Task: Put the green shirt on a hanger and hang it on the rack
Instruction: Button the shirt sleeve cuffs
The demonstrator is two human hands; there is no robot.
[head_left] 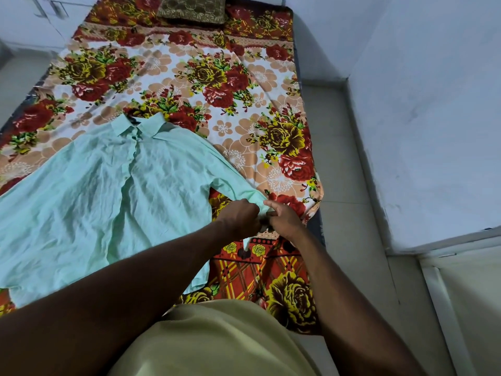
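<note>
The left hand (240,218) and the right hand (284,219) are right next to each other. Both are curled on the end of the sleeve (235,183) and pinch it, maybe to pull it straight or fix the cuff. The shirt (95,191) lies flat on the bed (244,104), spread out to the left of the hands, with its collar far from them. Flat like this, it should be easy to slide a hanger in. No hanger or rack shows.

My bed (306,85) wears a floral sheet (217,77). The green shirt (95,185) lies flat near its left edge. A brown cushion (192,9) sits at the far end.
</note>
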